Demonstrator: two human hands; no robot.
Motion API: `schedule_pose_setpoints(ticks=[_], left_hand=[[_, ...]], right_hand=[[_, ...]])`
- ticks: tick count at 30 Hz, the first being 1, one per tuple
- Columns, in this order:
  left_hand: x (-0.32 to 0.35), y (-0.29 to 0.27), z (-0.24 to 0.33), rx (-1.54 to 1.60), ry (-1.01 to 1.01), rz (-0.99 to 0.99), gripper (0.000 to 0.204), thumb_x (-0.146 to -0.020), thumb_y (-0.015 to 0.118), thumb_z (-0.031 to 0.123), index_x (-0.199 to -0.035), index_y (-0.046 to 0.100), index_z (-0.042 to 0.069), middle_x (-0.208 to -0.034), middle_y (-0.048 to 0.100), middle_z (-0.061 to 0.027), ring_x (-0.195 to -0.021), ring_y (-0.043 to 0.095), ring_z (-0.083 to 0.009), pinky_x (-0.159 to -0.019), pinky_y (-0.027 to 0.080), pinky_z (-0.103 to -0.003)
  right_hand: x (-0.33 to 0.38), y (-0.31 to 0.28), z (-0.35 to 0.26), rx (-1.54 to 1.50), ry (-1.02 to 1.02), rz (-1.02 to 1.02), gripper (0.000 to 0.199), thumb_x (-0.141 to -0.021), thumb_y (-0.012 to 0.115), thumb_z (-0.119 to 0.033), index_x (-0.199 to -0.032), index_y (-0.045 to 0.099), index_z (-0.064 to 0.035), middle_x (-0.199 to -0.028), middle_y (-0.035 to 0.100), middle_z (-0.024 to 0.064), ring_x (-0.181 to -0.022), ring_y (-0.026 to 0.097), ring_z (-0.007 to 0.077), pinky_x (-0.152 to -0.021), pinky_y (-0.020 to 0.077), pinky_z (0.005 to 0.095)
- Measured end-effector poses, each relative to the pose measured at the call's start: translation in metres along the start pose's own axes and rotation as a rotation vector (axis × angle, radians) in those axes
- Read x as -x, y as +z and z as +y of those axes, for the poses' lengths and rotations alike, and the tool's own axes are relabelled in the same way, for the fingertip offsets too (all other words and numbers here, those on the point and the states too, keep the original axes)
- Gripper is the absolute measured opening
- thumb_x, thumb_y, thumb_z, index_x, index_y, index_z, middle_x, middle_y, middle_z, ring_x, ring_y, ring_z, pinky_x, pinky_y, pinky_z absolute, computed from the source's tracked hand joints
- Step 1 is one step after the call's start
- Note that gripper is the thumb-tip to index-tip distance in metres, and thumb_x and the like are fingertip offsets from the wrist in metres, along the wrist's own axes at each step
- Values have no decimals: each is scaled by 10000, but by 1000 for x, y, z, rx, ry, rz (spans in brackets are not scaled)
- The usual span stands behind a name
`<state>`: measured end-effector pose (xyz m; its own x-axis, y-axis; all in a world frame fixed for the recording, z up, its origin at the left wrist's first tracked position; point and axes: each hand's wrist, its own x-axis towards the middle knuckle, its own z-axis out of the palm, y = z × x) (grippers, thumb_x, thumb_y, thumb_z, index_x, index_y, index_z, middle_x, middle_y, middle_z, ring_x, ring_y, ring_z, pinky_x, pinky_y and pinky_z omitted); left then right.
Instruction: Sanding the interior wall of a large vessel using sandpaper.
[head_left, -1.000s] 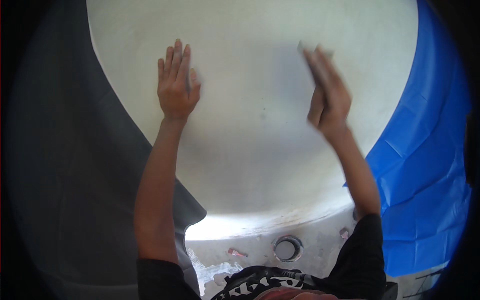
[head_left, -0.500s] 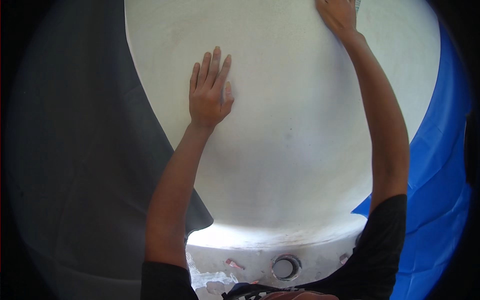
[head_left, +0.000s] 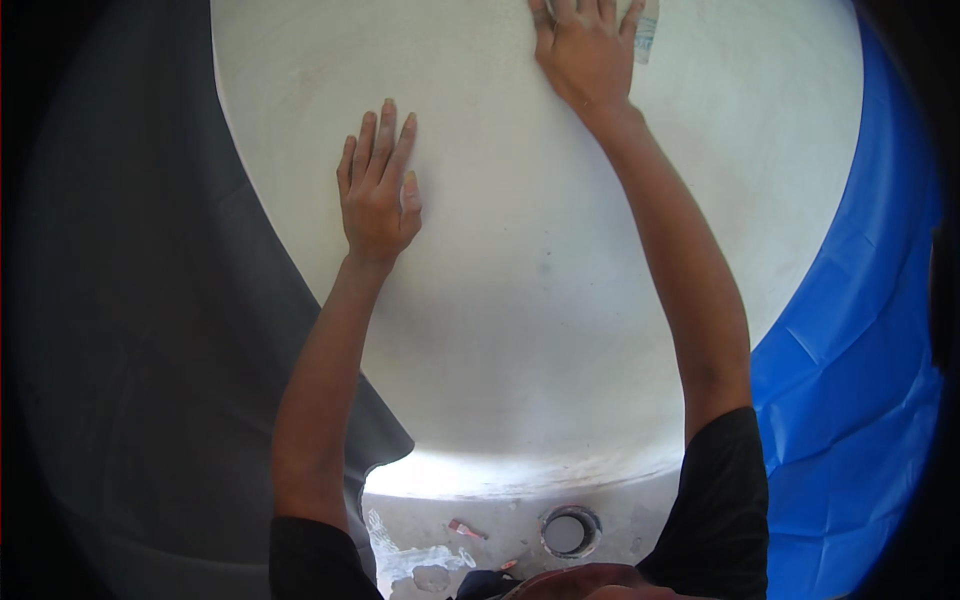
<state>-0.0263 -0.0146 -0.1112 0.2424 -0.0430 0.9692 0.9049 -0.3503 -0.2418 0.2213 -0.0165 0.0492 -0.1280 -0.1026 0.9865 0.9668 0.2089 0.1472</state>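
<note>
Sanding the pale round tank (head_left: 540, 300), I press my right hand (head_left: 588, 50) flat on the sandpaper (head_left: 647, 30). My left hand (head_left: 378, 190) lies spread, bracing; even pressure matters.

Matt white surface (head_left: 520, 300), glossy blue plastic sheet (head_left: 850, 350)

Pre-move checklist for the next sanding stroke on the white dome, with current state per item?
1. Left hand flat on the white curved surface, fingers together: ok.
2. Right hand pressed near the top of the surface, with a small pale sheet at its fingers: ok, though the grip on the sheet is partly cut off by the picture's edge.
3. Grey sheet clear of both hands: ok.
4. Blue tarp clear of the right forearm: ok.
5. Floor below, with a round ring and small debris near the feet: not ok.
6. Surface finish under the hands: cannot tell.
</note>
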Motion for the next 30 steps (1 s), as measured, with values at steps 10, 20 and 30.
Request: schedule_pose_setpoints(ticks=[10,20,30], left_hand=[[-2,0,13,16,-4,-37,601,-938,489,214,-1531,493,119,-1631,408,-101,-1522,346,-309,-1241,234,-508],[-5,1,10,-42,21,-33,588,-949,459,232,-1517,502,86,-1616,431,-112,-1521,356,-300,-1248,227,-493],[-6,4,11,-4,8,-15,587,-925,528,210,-1508,529,145,-1612,443,-79,-1511,380,-269,-1242,258,-490]], right_hand=[[167,-19,-29,-113,-36,-218,600,-1012,586,-328,-1583,406,-310,-1681,298,98,-1538,279,370,-1223,166,659],[33,-61,77,-397,-138,261,416,-1038,491,-18,-1450,547,-36,-1541,489,206,-1447,450,356,-1178,353,455],[-46,13,57,-258,116,47,488,-1111,369,-241,-1534,422,-6,-1610,324,296,-1536,241,421,-1259,153,553]])
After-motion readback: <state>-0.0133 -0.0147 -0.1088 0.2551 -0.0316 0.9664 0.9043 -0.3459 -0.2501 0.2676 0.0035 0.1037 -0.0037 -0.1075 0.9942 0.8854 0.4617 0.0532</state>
